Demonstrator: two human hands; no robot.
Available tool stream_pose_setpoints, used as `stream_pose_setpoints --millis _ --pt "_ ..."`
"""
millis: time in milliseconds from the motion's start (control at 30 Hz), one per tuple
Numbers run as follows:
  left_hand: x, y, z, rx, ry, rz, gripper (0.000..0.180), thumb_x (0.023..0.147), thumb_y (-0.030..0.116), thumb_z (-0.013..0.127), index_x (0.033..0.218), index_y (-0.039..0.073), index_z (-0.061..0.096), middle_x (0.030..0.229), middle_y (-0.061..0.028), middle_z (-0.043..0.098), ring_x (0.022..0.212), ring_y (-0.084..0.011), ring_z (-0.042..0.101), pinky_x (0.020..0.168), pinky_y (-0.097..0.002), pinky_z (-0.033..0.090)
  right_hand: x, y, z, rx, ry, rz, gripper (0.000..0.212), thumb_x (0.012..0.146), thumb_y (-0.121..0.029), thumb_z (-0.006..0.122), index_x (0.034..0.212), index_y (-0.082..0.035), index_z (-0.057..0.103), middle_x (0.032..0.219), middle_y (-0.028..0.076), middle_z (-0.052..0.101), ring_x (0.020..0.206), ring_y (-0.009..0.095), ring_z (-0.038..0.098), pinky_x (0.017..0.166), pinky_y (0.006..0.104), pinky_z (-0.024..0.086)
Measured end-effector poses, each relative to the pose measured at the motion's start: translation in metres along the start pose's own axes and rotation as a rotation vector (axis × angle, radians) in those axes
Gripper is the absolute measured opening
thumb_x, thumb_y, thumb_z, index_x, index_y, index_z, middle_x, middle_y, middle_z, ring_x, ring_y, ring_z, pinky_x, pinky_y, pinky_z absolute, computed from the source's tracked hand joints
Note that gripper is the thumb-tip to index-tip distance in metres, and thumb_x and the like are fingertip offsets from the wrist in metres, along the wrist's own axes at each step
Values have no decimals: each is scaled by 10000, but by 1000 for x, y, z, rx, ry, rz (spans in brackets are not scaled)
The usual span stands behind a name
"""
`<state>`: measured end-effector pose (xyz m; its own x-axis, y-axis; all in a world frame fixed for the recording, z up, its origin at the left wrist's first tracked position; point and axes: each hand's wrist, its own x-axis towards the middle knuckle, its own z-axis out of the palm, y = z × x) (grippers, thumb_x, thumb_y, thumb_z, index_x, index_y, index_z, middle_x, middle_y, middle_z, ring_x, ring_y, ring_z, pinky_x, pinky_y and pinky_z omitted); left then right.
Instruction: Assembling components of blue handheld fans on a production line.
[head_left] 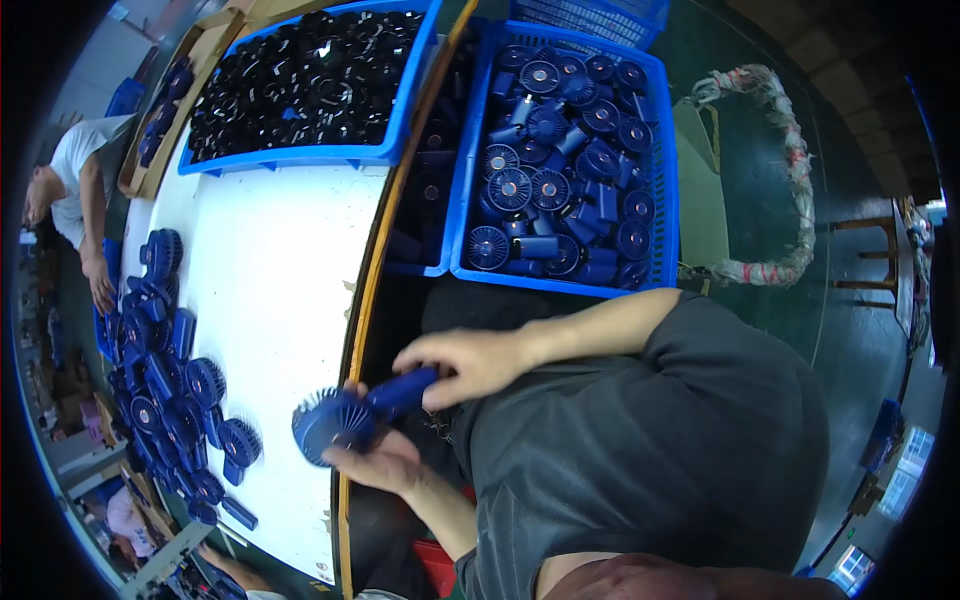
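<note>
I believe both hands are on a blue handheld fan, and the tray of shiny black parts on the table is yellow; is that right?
Not quite: the head view shows the tray of black parts is blue; both hands are on a blue handheld fan.

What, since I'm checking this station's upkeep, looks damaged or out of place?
The looped frame at right is wrapped in ragged pale strips with red bits, which looks makeshift. The white tabletop looks chipped along its near edge. The held fan is too blurred to judge.
</note>
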<state>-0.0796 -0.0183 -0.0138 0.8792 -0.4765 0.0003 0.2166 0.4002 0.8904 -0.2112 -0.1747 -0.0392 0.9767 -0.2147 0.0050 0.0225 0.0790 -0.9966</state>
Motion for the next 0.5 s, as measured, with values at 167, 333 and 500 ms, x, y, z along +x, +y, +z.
stream_pose_setpoints --millis 167,333,500 --pt "29 1 -1 -56 -29 -412 687 977 594 459 1216 -46 527 1004 -230 670 982 -365 667 967 -492 500 18 -6 39 -390 -74 -146 434 887 -267 700 1121 68 554 973 228 649 879 403 654 780 441 538" --pt "13 -4 19 -498 -363 -419 947 910 689 477 1456 -71 331 1452 -293 426 1368 -440 396 1148 -589 280 63 -63 18 -795 -253 -224 393 921 -318 620 1026 60 601 902 245 655 810 411 665 711 485 539" --pt "15 13 3 -197 -358 -359 577 829 72 726 1339 -42 482 1251 -234 599 1259 -400 530 1003 -588 472 147 -136 -112 -1080 -51 -145 278 922 -199 578 1138 -38 647 984 180 688 924 330 666 842 424 525"
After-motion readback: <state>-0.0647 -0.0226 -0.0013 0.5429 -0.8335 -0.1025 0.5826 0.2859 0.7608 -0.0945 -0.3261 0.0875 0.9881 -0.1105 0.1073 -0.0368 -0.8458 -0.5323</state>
